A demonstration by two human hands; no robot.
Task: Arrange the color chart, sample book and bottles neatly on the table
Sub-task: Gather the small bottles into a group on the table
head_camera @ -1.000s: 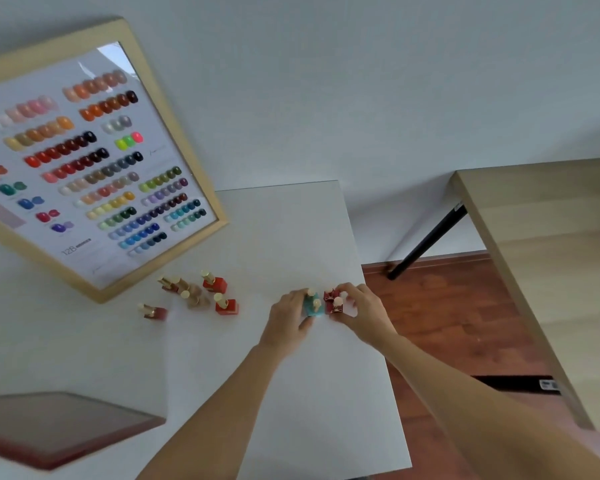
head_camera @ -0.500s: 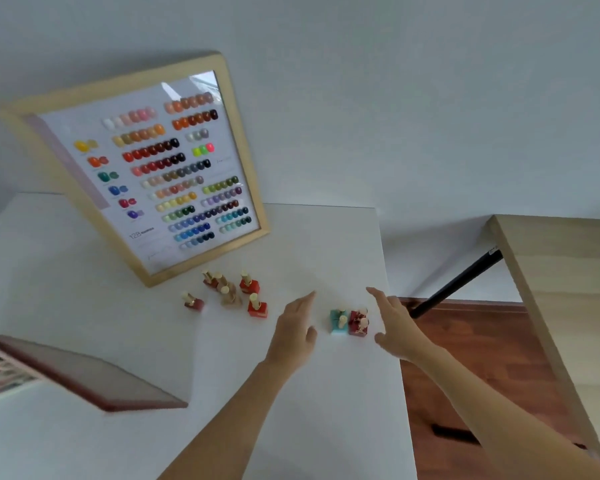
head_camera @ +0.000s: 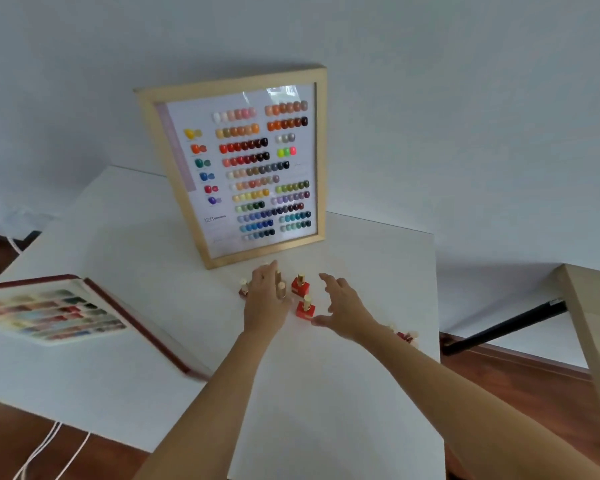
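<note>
The wood-framed color chart stands upright at the back of the white table. An open sample book with a dark red cover lies at the left. Small nail polish bottles cluster below the chart: a red one, another red one, a small one at the left. My left hand hovers over the cluster, fingers spread, covering some bottles. My right hand is open just right of the red bottles. More bottles stand near the right table edge, partly hidden by my right forearm.
A light wooden table with a black leg stands to the right across a gap of wooden floor. White cables hang below the near-left table edge. A white wall rises right behind the chart.
Both hands let go of the teal and red bottles at the right edge and moved left to the cluster below the chart. The camera view swung left and up.
</note>
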